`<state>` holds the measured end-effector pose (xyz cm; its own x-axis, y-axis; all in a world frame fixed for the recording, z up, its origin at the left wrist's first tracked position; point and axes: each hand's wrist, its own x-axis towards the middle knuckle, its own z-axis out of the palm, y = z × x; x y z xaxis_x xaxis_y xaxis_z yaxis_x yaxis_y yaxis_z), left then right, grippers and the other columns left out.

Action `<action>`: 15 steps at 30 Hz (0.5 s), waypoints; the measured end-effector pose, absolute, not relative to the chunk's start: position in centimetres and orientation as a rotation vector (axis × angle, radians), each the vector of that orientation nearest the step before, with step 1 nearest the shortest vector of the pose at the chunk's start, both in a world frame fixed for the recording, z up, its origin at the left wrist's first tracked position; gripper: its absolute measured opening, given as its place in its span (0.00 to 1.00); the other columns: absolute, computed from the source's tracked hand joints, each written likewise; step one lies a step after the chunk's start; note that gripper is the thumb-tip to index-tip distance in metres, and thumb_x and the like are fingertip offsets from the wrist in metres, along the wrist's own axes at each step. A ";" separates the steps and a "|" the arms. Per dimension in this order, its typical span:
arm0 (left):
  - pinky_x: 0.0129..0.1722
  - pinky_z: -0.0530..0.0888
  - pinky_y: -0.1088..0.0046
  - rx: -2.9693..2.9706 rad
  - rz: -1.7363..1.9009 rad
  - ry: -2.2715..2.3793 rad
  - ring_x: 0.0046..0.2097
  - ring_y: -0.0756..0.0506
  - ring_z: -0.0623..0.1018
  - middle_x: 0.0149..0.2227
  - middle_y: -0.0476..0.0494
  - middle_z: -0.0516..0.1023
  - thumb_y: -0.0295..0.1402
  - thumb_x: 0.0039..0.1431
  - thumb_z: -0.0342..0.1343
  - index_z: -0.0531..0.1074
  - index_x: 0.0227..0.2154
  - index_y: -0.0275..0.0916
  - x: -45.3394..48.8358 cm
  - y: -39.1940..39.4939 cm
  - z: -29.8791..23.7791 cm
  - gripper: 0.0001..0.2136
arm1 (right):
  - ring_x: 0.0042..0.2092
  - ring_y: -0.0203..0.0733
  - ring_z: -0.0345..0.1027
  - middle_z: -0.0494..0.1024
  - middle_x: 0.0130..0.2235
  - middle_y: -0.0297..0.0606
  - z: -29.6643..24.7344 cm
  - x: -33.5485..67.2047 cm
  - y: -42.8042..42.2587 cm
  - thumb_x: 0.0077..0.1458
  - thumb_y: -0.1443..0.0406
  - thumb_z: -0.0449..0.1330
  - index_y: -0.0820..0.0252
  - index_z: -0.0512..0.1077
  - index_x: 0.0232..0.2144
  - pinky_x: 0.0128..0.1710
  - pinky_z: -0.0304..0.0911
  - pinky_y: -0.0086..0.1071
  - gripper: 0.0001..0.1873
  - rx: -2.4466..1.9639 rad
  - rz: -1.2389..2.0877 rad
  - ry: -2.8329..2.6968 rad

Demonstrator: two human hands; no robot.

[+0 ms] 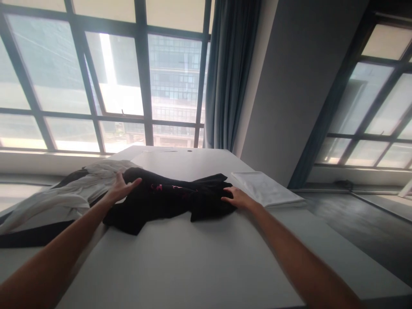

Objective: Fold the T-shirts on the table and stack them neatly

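Observation:
A black T-shirt (167, 199) with a pink print lies crumpled across the white table (180, 266), its sleeve-like flaps spread toward me. My left hand (122, 189) rests at the shirt's left end, thumb stretched out over the fabric and fingers apart. At the opposite end, my right hand (238, 198) touches the black cloth with fingers and thumb spread. Neither hand shows fabric pinched in it, though some left fingertips are partly hidden.
Left of the shirt lies a loose heap of white and dark clothes (93, 184). A flat, folded white cloth or packet (267, 189) sits at the right table edge. A small dark disc (189, 150) is near the far edge. Beyond stand windows, a curtain (230, 77) and a pillar (289, 86).

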<state>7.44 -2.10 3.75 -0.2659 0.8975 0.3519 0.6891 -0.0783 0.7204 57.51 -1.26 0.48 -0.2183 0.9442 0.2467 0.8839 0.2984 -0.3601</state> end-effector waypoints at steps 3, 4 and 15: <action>0.62 0.57 0.44 2.035 0.741 2.158 0.68 0.23 0.50 0.70 0.23 0.44 0.55 0.40 0.64 0.52 0.66 0.33 9.0 -2.9 3.4 0.52 | 0.55 0.51 0.68 0.75 0.54 0.48 -0.7 57.1 -0.6 0.52 0.59 0.65 0.60 0.71 0.55 0.57 0.61 0.42 0.28 -1.604 0.125 -2.176; 0.62 0.54 0.41 2.135 0.564 2.176 0.68 0.22 0.47 0.70 0.26 0.44 0.54 0.39 0.65 0.55 0.65 0.36 9.5 -3.3 3.6 0.51 | 0.54 0.50 0.70 0.77 0.52 0.47 -0.8 57.1 -0.5 0.52 0.61 0.64 0.58 0.71 0.55 0.56 0.62 0.42 0.27 -1.605 0.113 -2.166; 0.60 0.62 0.50 2.389 -0.039 1.645 0.63 0.30 0.65 0.65 0.36 0.64 0.42 0.49 0.62 0.68 0.57 0.41 7.9 -4.8 4.7 0.31 | 0.51 0.49 0.71 0.79 0.48 0.46 1.8 62.9 0.1 0.46 0.69 0.56 0.64 0.75 0.45 0.54 0.65 0.43 0.21 -1.472 0.260 -1.486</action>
<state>7.86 -4.76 4.66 0.3658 0.9173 -0.1573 0.9238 -0.3372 0.1815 62.89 0.12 1.75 0.2258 0.8501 0.4757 0.6381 0.2399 -0.7316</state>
